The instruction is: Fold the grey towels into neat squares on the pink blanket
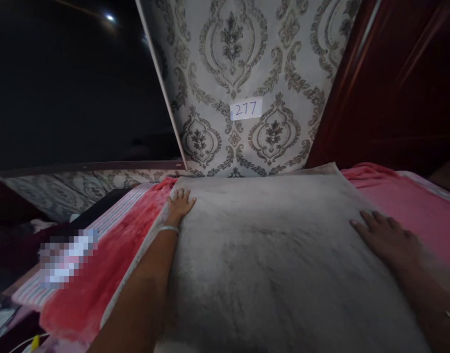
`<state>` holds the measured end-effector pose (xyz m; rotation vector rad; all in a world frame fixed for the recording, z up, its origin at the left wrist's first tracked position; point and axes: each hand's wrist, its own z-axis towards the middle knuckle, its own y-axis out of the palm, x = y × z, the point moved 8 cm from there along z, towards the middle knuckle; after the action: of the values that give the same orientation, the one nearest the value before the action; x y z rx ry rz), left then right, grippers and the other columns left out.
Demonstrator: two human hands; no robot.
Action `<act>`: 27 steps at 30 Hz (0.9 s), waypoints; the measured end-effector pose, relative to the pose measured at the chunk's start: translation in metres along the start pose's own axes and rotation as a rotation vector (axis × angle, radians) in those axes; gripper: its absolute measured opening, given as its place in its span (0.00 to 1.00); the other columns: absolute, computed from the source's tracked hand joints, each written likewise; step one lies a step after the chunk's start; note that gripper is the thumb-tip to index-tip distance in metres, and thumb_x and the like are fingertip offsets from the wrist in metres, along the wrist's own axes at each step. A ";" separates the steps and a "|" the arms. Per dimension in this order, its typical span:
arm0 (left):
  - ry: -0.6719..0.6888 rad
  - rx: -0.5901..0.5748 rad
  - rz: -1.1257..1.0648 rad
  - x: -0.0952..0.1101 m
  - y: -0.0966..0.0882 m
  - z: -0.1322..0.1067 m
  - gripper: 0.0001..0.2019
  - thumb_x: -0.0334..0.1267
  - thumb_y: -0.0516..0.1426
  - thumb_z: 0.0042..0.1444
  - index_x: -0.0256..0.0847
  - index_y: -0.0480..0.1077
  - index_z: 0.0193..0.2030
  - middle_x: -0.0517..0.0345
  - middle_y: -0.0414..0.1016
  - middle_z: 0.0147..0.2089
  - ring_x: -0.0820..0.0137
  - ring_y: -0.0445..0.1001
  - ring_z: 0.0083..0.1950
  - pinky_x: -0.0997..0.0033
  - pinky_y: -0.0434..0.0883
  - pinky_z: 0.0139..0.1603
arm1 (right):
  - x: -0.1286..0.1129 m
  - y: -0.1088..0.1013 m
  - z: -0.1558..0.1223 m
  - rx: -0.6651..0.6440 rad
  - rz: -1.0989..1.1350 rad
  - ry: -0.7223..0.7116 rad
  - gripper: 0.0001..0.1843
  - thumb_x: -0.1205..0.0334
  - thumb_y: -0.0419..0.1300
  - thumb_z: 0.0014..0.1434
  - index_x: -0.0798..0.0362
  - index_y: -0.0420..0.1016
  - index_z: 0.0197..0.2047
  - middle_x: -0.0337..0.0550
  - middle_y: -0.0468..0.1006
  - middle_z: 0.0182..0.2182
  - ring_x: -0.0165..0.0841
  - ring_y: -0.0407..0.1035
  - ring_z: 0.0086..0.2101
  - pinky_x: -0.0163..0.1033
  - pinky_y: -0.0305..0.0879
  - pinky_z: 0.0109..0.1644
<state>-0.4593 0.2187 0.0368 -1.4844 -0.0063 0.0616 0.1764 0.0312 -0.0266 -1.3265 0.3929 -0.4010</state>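
A grey plush mat (pixel 254 245) lies spread out in front of me, its far edge against the wall and one far right corner slightly raised. My left hand (pixel 180 203) rests flat near the mat's far left corner, fingers spread. On the right side of the mat my right hand (pixel 388 238) lies with its fingers apart, close to the right edge. Neither hand grips anything. Beneath the mat, a red fleece blanket (pixel 110 264) shows on the left, and pink fabric (pixel 405 201) shows on the right.
A large dark screen (pixel 77 88) stands at the upper left. Patterned wallpaper (pixel 232 44) carries a paper label (pixel 246 108) reading 277. A glossy dark red panel (pixel 401 88) rises at the right. Striped cloth (pixel 33 291) edges the left side; part there is pixelated.
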 end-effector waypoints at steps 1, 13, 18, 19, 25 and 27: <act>0.009 -0.002 -0.006 0.000 0.000 -0.001 0.33 0.56 0.42 0.69 0.46 0.53 0.77 0.43 0.45 0.80 0.48 0.44 0.79 0.31 0.48 0.72 | -0.002 -0.004 -0.001 -0.031 0.015 0.009 0.40 0.43 0.32 0.69 0.51 0.60 0.74 0.51 0.56 0.73 0.50 0.52 0.69 0.59 0.55 0.66; 0.040 -0.020 -0.050 0.004 -0.005 0.016 0.36 0.56 0.37 0.69 0.40 0.50 0.78 0.42 0.41 0.81 0.45 0.41 0.79 0.27 0.49 0.70 | -0.165 -0.024 -0.022 -0.221 0.184 -0.671 0.36 0.36 0.36 0.72 0.38 0.48 0.78 0.41 0.44 0.76 0.46 0.38 0.74 0.63 0.43 0.72; 0.038 0.004 -0.077 0.001 -0.004 0.018 0.37 0.58 0.36 0.69 0.41 0.52 0.77 0.42 0.41 0.80 0.46 0.42 0.79 0.27 0.49 0.69 | -0.120 -0.012 0.036 -0.250 0.115 -0.499 0.36 0.39 0.37 0.72 0.41 0.50 0.77 0.42 0.45 0.76 0.47 0.40 0.73 0.66 0.39 0.73; 0.041 0.011 -0.083 0.001 -0.003 0.019 0.37 0.58 0.36 0.69 0.41 0.53 0.77 0.42 0.42 0.80 0.46 0.42 0.79 0.26 0.49 0.69 | -0.095 -0.010 0.051 -0.243 0.099 -0.387 0.35 0.40 0.37 0.72 0.41 0.50 0.77 0.43 0.45 0.76 0.48 0.40 0.73 0.67 0.40 0.72; 0.060 0.041 -0.073 -0.001 0.000 0.024 0.35 0.55 0.40 0.68 0.41 0.55 0.76 0.39 0.45 0.80 0.43 0.45 0.79 0.25 0.52 0.68 | 0.000 -0.010 0.094 -0.164 0.061 0.014 0.35 0.41 0.38 0.72 0.44 0.56 0.76 0.49 0.51 0.75 0.54 0.46 0.72 0.74 0.48 0.67; 0.051 0.040 -0.065 -0.002 0.001 0.025 0.34 0.55 0.40 0.68 0.41 0.54 0.76 0.40 0.45 0.80 0.43 0.46 0.78 0.26 0.52 0.68 | -0.016 -0.015 0.096 -0.071 0.062 -0.010 0.34 0.42 0.38 0.72 0.46 0.61 0.73 0.51 0.53 0.74 0.55 0.45 0.72 0.75 0.48 0.67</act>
<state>-0.4622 0.2436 0.0379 -1.4447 -0.0118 -0.0285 0.2086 0.1176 0.0082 -1.3814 0.4426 -0.3314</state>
